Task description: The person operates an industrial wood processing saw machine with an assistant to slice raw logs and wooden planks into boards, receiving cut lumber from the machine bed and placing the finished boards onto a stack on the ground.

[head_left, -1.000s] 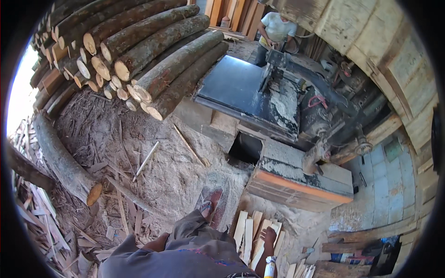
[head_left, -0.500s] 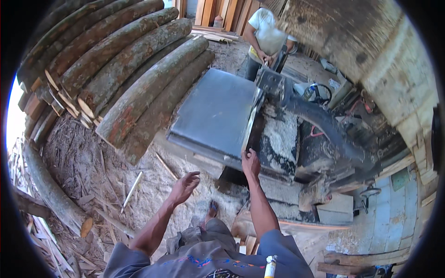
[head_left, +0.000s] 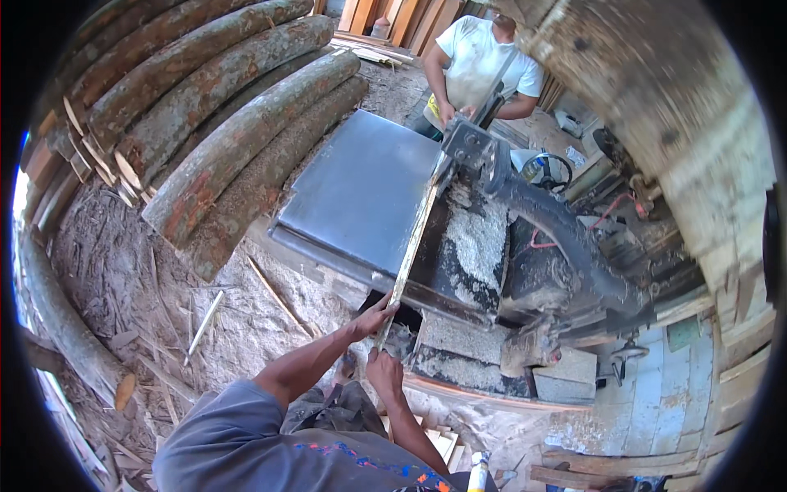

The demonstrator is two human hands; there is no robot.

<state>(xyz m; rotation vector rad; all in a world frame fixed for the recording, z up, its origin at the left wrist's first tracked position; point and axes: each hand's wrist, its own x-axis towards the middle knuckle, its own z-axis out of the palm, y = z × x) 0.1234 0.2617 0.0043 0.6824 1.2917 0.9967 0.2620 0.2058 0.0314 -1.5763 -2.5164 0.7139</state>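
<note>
A long, thin wooden strip (head_left: 416,234) runs along the right edge of the machine's flat metal table (head_left: 352,193), its near end sticking out past the front edge. My left hand (head_left: 373,320) is closed round the strip just beyond that edge. Lower down, my right hand (head_left: 384,371) is closed at the strip's near end. The strip's far end reaches the dark saw guide head (head_left: 474,148). Behind it a co-worker in a white shirt (head_left: 484,66) stands with both hands near the machine; what those hands hold is unclear.
Bark-covered logs (head_left: 254,139) are stacked at the left. Sawdust (head_left: 475,242) lies on the machine beside the strip. A curved dark machine arm (head_left: 557,225) extends to the right. Loose sticks (head_left: 205,326) lie on the littered ground, and a wooden board wall (head_left: 705,123) rises at the right.
The strip has come toward me, past the table's front edge. My left hand has moved right and taken hold of it; my right hand has drawn back toward my body with its end.
</note>
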